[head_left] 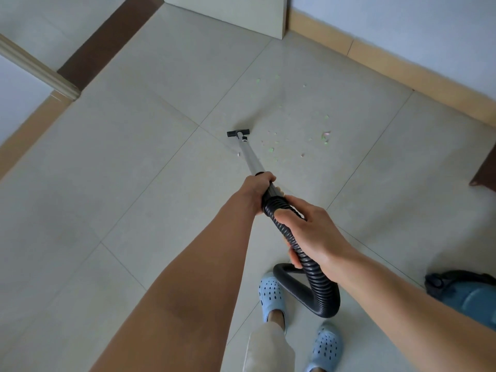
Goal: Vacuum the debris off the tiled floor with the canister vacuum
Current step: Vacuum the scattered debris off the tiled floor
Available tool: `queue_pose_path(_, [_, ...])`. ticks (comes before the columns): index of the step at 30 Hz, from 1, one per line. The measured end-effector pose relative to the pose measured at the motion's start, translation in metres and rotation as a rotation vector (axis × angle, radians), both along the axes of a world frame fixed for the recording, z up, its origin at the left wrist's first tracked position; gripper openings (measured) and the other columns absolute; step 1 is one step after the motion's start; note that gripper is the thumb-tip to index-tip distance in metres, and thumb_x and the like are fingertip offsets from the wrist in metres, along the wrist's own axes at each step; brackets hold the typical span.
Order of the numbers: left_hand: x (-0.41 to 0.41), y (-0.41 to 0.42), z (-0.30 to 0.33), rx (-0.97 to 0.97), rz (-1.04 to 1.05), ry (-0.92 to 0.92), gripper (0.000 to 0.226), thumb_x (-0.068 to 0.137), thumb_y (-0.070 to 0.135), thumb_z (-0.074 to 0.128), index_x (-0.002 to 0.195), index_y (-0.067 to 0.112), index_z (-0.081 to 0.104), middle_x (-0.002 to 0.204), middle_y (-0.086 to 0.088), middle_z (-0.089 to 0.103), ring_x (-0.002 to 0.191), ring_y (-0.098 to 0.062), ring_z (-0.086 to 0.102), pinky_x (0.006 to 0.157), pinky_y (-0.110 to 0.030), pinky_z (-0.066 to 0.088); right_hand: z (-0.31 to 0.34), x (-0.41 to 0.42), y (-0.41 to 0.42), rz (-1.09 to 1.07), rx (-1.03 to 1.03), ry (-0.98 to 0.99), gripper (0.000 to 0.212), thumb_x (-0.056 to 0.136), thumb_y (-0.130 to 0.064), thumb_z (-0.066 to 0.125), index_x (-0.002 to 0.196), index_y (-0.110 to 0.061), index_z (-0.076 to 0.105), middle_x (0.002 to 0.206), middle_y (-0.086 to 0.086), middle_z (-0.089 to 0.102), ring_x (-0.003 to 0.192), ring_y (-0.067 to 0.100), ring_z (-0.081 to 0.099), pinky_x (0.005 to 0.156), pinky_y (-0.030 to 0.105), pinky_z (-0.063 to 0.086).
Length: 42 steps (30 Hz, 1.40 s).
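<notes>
A silver vacuum wand runs from my hands down to a small black nozzle resting on the pale tiled floor. My left hand grips the wand's upper end. My right hand is closed around the black ribbed hose just behind it. The hose loops down near my feet. Green and pale scraps of debris lie scattered to the right of the nozzle, and one pale scrap lies left of the wand. The blue canister sits at the right edge.
A white cabinet panel stands at the far wall. A tan skirting board runs along the right wall. A dark threshold strip and a door frame are at the upper left. A dark furniture leg is at the right. My blue clogs stand below the hose.
</notes>
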<state>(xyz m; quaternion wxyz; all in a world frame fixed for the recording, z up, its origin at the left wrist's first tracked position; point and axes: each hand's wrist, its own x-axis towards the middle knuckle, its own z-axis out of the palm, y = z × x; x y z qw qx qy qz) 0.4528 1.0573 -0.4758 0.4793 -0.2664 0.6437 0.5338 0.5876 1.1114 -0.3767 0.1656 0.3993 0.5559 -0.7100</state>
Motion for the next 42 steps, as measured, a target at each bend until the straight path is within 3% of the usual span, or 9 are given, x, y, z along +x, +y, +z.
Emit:
queue_pose_path(8, [0.059,-0.007,0.007,-0.02,0.008,-0.005,0.019,0.095,0.01,0.052,0.108,-0.004,0.048,0.07,-0.015,0.054,0.053,-0.024,0.055,0.039,-0.025,0.049,0.005,0.057,-0.002,0.027,-0.019,-0.018,0.026,0.099,-0.014,0.057,0.119,-0.026,0.068,0.058,0.008,0.041,0.032,0.021,0.04,0.036,0.021,0.033])
queue_pose_path(20, [0.136,-0.023,0.006,0.049,0.133,-0.057,0.015,0.094,0.009,0.052,0.104,-0.002,0.046,0.068,-0.012,0.052,0.053,-0.022,0.053,0.041,-0.024,0.049,0.015,0.13,-0.006,0.077,-0.041,-0.012,0.024,0.098,-0.013,0.056,0.111,-0.028,0.069,0.063,0.011,0.041,0.035,0.018,0.035,0.037,0.02,0.034])
queue_pose_path(24, [0.15,-0.032,0.001,0.117,0.191,-0.106,0.011,0.093,0.01,0.053,0.093,0.0,0.048,0.065,-0.01,0.052,0.052,-0.02,0.053,0.048,-0.027,0.051,0.007,0.139,-0.01,0.196,0.051,0.009,0.032,0.095,-0.015,0.054,0.121,-0.031,0.065,0.067,0.012,0.043,0.035,0.02,0.038,0.038,0.021,0.033])
queue_pose_path(29, [0.128,-0.034,-0.004,0.154,0.23,-0.106,0.015,0.093,0.01,0.053,0.082,0.001,0.049,0.063,-0.01,0.052,0.049,-0.021,0.053,0.046,-0.025,0.051,-0.01,0.119,-0.011,0.331,0.233,0.021,0.041,0.09,-0.026,0.054,0.13,-0.034,0.059,0.054,-0.009,0.052,0.034,0.021,0.05,0.046,0.026,0.041])
queue_pose_path(36, [0.124,-0.023,-0.007,0.225,0.316,-0.151,0.016,0.091,0.012,0.054,0.078,0.005,0.049,0.062,-0.007,0.052,0.047,-0.018,0.055,0.049,-0.025,0.051,-0.005,0.111,-0.001,0.447,0.42,0.002,0.039,0.094,-0.034,0.049,0.132,-0.039,0.054,0.064,-0.003,0.057,0.039,0.019,0.059,0.061,0.037,0.056])
queue_pose_path(39, [0.142,-0.024,-0.006,0.294,0.401,-0.21,0.015,0.091,0.011,0.055,0.078,0.006,0.049,0.065,-0.006,0.051,0.048,-0.016,0.055,0.048,-0.023,0.051,0.0,0.125,0.0,0.551,0.52,-0.006,0.043,0.097,-0.038,0.047,0.14,-0.039,0.048,0.068,-0.006,0.056,0.049,0.015,0.057,0.068,0.035,0.056])
queue_pose_path(42, [0.161,-0.023,-0.001,0.341,0.438,-0.26,0.019,0.093,0.013,0.053,0.075,0.006,0.049,0.065,-0.006,0.05,0.045,-0.015,0.054,0.047,-0.021,0.051,0.003,0.139,0.002,0.608,0.596,-0.01,0.042,0.098,-0.04,0.047,0.139,-0.036,0.047,0.085,-0.005,0.063,0.064,0.02,0.058,0.073,0.034,0.053])
